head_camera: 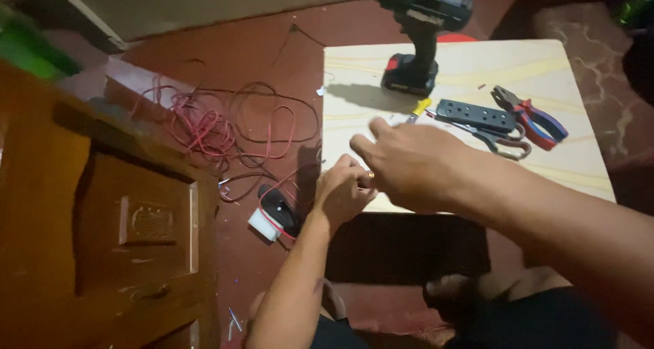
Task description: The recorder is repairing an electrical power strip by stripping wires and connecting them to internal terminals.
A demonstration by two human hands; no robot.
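My left hand (344, 192) and right hand (409, 161) meet at the table (579, 165) edge, both apparently pinching a thin red wire (286, 185), blurred here, which I judge light, limp and best held near its end.

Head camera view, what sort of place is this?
Probably a home floor used as a makeshift electrical workspace: a cordless drill and pliers on a low board, and tangled red wire on the floor.

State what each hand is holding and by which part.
Cannot be told: the left hand and right hand meet at the board's edge, fingers curled, hiding anything held.
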